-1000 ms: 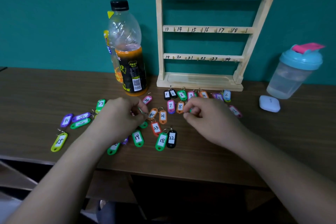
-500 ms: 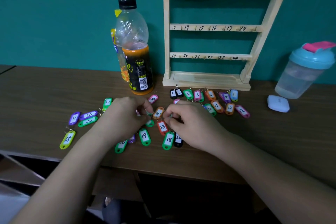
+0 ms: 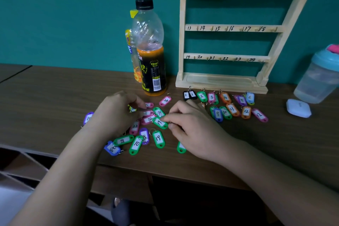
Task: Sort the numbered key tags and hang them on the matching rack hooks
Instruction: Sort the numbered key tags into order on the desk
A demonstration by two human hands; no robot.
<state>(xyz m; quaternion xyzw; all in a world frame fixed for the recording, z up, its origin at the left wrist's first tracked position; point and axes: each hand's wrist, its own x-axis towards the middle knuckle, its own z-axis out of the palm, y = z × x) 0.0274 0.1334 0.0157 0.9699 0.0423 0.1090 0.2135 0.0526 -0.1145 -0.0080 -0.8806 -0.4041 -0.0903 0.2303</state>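
Observation:
A wooden rack (image 3: 233, 28) with numbered hooks stands at the back of the table, and no tags hang on it. In front of its base, key tags lie in number order (image 3: 225, 97), with a second short row (image 3: 232, 109) behind my right hand. A loose pile of coloured tags (image 3: 146, 134) lies between my hands. My left hand (image 3: 117, 113) has its fingers curled around a yellow tag (image 3: 132, 109). My right hand (image 3: 190, 128) pinches the ring end of a green tag marked 19 (image 3: 159, 122). Another green 19 (image 3: 158, 138) lies just below it.
A half-full orange drink bottle (image 3: 151, 60) stands left of the rack. A clear shaker cup with a blue lid (image 3: 321, 77) and a small white case (image 3: 299, 107) sit at the right. The table's front edge (image 3: 165, 169) runs just below the pile.
My right hand has moved left from the ordered row into the loose pile and now pinches a green tag. My left hand stays at the pile.

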